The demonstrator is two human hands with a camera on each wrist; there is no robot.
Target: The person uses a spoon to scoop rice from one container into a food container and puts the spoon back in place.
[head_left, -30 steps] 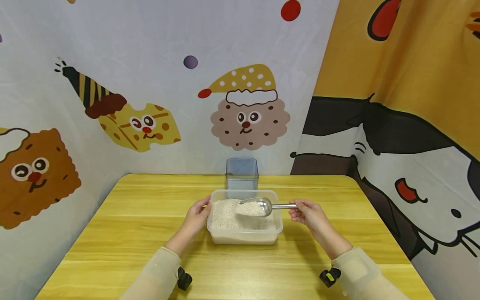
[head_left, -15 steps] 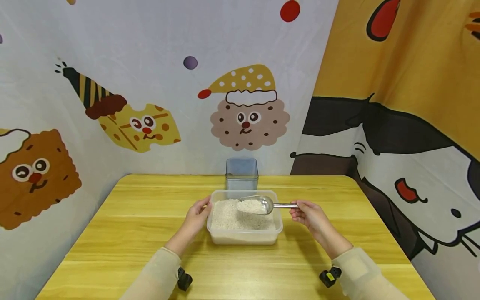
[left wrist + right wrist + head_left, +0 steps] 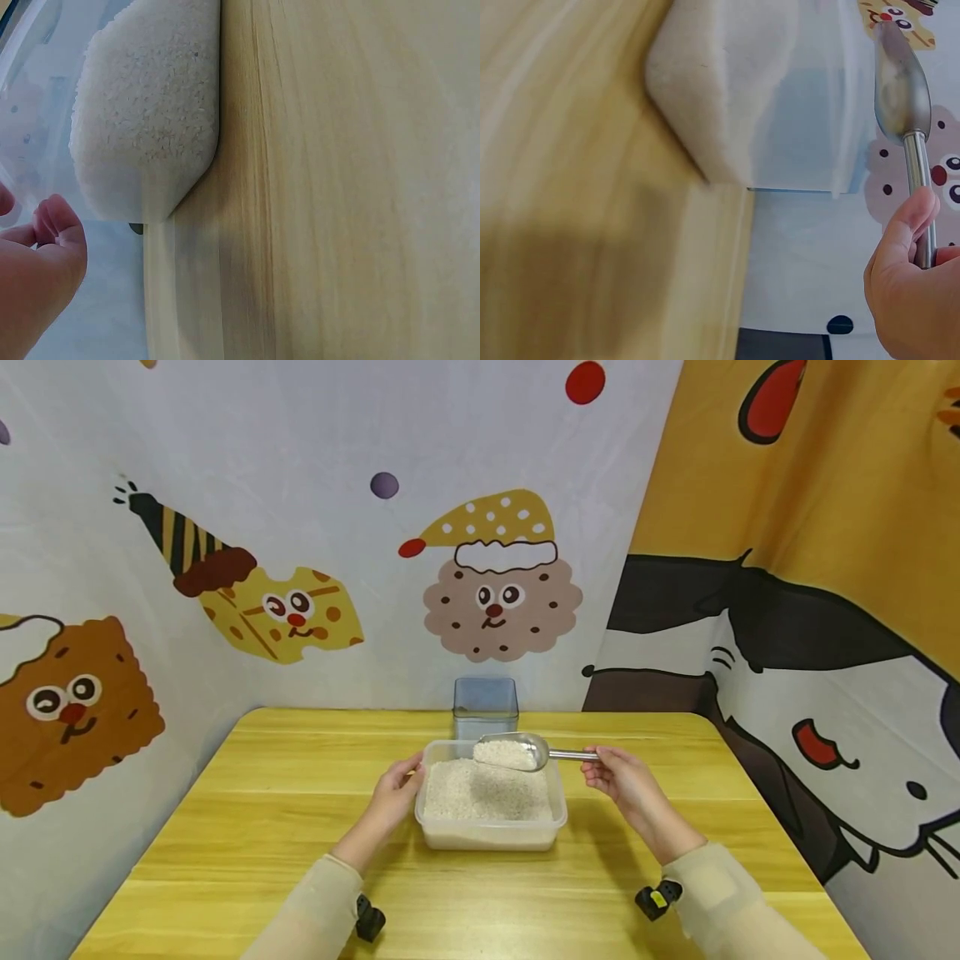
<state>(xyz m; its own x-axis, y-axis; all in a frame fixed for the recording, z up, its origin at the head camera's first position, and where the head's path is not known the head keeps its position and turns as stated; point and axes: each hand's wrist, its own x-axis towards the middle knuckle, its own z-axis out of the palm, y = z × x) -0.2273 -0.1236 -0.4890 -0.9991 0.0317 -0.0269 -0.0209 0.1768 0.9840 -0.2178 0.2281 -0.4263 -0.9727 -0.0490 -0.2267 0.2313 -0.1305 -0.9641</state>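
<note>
The right hand (image 3: 622, 777) has its grip closed round the thin handle of a metal scoop (image 3: 517, 751), whose bowl is heaped with white rice and held level, clear above the far rim of the clear plastic tub (image 3: 489, 835); there is open air between the scoop's underside and the rice bed (image 3: 483, 793) below it. From this grip the scoop's bowl points leftward, and just beyond its tip, farther from the person, stands a small clear square container (image 3: 484, 703), its open top near the loaded scoop but not touching it. The left hand (image 3: 393, 793) rests against the tub's left wall, fingers laid on the rim with the grip loose; the left wrist view shows only fingertips (image 3: 56, 225) beside the tub's corner, so I cannot tell how firmly it holds. Outward of each grip the yellow wooden table (image 3: 247, 793) runs bare to its rounded edges, left and right alike. Near the person, by each sleeve, a small black wrist device (image 3: 369, 917) shows above the table. Behind the container the table meets a cartoon-printed cloth backdrop (image 3: 300, 527), which wraps round on the right as an orange and black panel (image 3: 787, 568), closing in the far and side edges.
</note>
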